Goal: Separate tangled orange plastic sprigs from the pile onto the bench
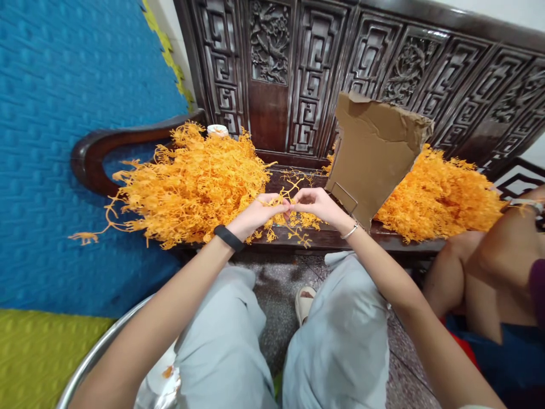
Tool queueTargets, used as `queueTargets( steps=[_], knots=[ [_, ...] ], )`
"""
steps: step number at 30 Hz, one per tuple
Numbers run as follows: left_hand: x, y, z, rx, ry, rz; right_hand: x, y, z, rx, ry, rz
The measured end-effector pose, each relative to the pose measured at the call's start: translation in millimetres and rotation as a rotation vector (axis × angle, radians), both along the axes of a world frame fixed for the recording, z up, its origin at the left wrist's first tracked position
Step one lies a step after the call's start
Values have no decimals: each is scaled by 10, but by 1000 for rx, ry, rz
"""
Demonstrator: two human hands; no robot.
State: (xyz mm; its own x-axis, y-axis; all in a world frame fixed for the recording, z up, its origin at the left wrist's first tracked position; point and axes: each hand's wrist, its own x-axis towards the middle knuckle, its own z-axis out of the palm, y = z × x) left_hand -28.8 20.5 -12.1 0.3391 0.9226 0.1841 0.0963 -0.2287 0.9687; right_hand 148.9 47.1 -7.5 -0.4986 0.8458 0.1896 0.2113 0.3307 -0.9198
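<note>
My left hand [268,211] and my right hand [313,205] meet above the front of the dark wooden bench. Both are closed in a pinch on one orange branching plastic sprig [293,184], whose thin stems stick up past my fingers. Where exactly each fingertip grips is too small to make out. Beside my left hand rises a big heap of orange plastic sprigs [200,182]. Loose sprigs [302,236] lie on the bench below my hands, some hanging over its edge.
A brown cardboard piece [374,150] stands upright right of my hands, before a second orange heap [443,193]. Another person's arm and legs [481,267] are at the right. A metal basin rim [102,346] lies lower left. A white roll [217,130] sits behind the left heap.
</note>
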Motion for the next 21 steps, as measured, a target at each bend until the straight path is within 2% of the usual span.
queueTargets(
  steps=[4,7,12,18,21],
  knots=[
    [-11,-95,89,100,176,-74,66,5,25,-88,15,52],
    [1,-134,99,164,212,-60,92,16,27,-141,75,80],
    [31,-169,134,161,118,-28,67,-25,55,-192,193,147],
    [53,-181,214,29,-122,-217,46,-166,171,-241,294,296],
    [86,-206,234,-38,-245,-244,41,-213,201,-246,322,354]
  ],
)
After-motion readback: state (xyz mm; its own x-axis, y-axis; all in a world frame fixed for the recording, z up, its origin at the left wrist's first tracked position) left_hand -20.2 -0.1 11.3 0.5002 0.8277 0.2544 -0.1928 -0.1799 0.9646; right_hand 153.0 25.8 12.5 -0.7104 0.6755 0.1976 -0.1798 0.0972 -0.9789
